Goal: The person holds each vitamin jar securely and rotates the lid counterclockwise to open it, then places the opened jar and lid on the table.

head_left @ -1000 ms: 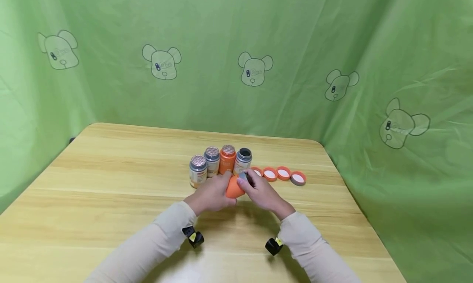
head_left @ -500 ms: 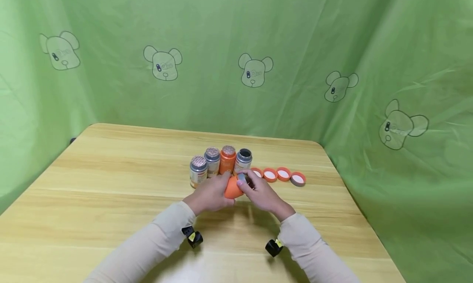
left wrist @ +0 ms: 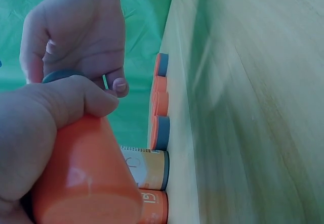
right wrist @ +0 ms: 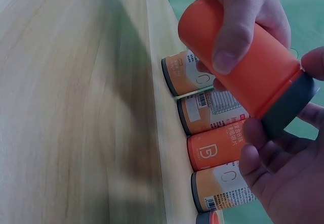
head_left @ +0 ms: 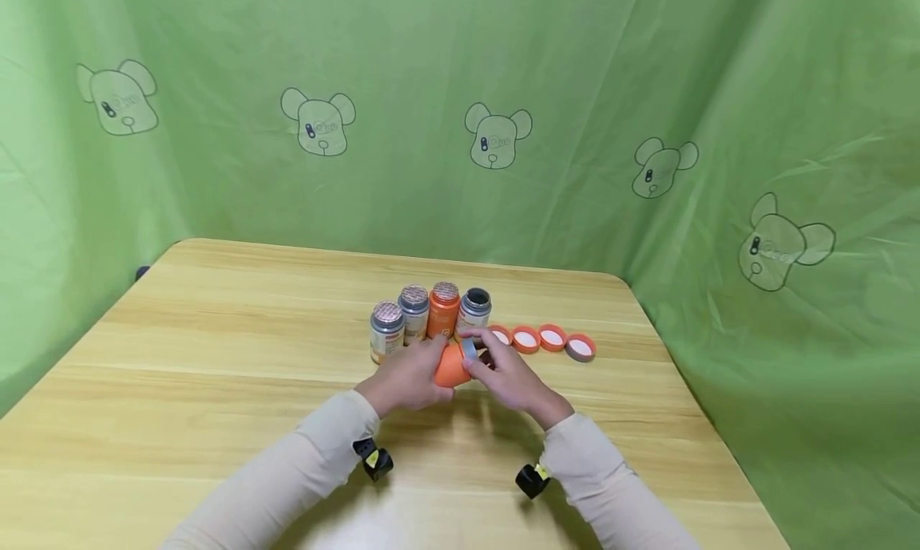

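Observation:
My left hand [head_left: 408, 376] grips an orange bottle [right wrist: 253, 57] around its body, holding it tilted above the table. At one end of the bottle is a dark grey cap [right wrist: 291, 105], which the fingers and thumb of my right hand [head_left: 512, 374] pinch at the rim. Just behind my hands stand several bottles: a grey-necked bottle [head_left: 386, 336] at the left, another grey-necked one [head_left: 414, 314], an orange one [head_left: 442, 314], and a bottle with a dark open mouth [head_left: 474, 306]. The first three have foil-covered tops.
To the right of the bottles, several loose lids [head_left: 525, 340] lie in a row with white liners facing up. The wooden table [head_left: 216, 358] extends to both sides. Green curtains [head_left: 402, 199] hang behind it and along the right side.
My right fingers have shifted slightly around the cap, and more of its grey side shows. The bottle in my left hand has moved a little to the left.

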{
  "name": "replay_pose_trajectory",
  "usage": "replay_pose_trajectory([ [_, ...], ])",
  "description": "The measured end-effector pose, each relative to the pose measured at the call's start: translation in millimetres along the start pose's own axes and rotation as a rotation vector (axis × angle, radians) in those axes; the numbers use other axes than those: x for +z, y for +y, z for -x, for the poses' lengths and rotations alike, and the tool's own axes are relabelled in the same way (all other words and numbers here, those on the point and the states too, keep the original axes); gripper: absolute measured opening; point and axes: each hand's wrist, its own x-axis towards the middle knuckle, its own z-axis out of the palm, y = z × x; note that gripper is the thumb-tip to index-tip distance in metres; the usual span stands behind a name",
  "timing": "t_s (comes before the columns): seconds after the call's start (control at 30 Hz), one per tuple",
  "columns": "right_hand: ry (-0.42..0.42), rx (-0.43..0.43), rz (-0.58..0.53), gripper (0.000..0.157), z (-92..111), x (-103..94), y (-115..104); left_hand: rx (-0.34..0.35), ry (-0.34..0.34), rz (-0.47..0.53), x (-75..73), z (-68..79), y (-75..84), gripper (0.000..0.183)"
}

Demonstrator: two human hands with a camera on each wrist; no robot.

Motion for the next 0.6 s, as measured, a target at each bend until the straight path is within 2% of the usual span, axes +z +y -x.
replay_pose_trajectory([
  [0.33,0.043,0.009,0.043,0.038,-1.4,2.9,3.3,0.040,0.011,-0.037,-0.3,1.6,-1.0,0.052],
  [0.6,0.034,0.041,0.018,0.035,0.1,3.3,0.1,0.027,0.003,-0.052,-0.1,0.5,-0.5,0.054],
])
